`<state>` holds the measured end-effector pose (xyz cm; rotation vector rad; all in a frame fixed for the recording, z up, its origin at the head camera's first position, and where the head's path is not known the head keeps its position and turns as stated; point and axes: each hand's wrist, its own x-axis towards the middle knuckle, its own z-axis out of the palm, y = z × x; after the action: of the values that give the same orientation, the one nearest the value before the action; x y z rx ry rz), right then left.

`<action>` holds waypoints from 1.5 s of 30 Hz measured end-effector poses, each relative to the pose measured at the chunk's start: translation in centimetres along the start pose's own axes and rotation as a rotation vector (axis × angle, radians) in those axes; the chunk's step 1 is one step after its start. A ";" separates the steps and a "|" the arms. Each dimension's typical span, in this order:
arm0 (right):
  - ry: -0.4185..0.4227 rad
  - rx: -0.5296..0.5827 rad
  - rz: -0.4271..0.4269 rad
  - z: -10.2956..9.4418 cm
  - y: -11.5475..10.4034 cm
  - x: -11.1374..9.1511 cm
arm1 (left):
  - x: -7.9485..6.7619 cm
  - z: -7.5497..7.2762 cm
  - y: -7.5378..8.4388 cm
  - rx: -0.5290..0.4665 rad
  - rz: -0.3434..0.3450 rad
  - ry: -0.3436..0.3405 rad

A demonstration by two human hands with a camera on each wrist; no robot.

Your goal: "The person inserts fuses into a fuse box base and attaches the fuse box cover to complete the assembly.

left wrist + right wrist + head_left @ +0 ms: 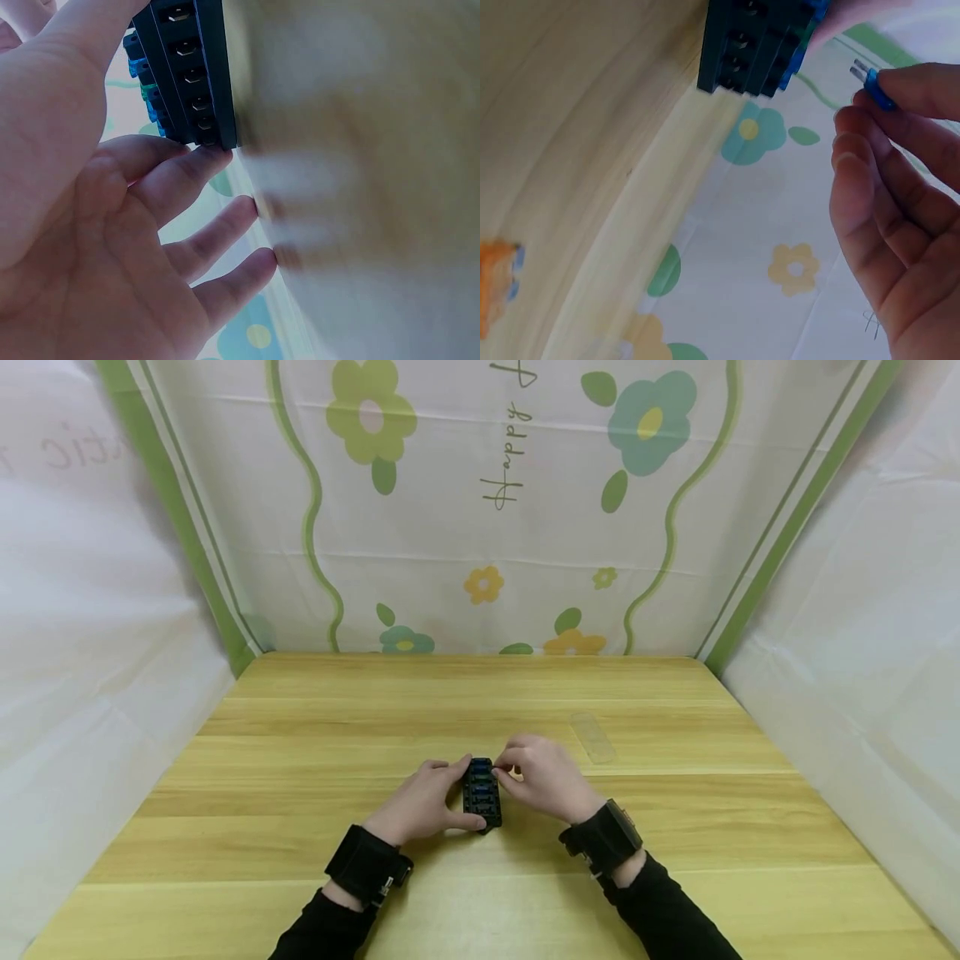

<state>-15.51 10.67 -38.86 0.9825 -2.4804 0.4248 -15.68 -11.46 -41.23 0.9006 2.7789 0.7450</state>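
While pinching a blue fuse (881,94) in the right hand (543,779), upper right of the right-wrist view, expect something light, stiff, perhaps slippery, best held by the plastic body; beyond, grips a black fuse box (481,793) endwise with the left hand (422,802), lower centre of the head view

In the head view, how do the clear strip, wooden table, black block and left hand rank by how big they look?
Largest to smallest:
1. Wooden table
2. Left hand
3. Black block
4. Clear strip
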 end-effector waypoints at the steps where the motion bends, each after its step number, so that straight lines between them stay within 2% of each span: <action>1: -0.007 0.014 -0.006 0.0 -0.1 0.0 | 0.0 0.0 0.0 -0.001 0.003 0.001; 11: -0.069 0.119 -0.084 0.3 -0.4 0.0 | 0.0 0.0 -0.1 0.000 0.006 -0.003; 20: -0.113 0.108 -0.079 0.5 -0.7 0.0 | 0.0 -0.1 0.1 -0.003 0.007 -0.005; 45: -0.150 0.085 -0.082 0.6 -0.9 0.0 | 0.0 -0.1 -0.1 -0.005 0.008 -0.006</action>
<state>-15.03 9.80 -39.30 1.1854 -2.5617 0.4489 -15.73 -11.58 -41.20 0.9122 2.7692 0.7489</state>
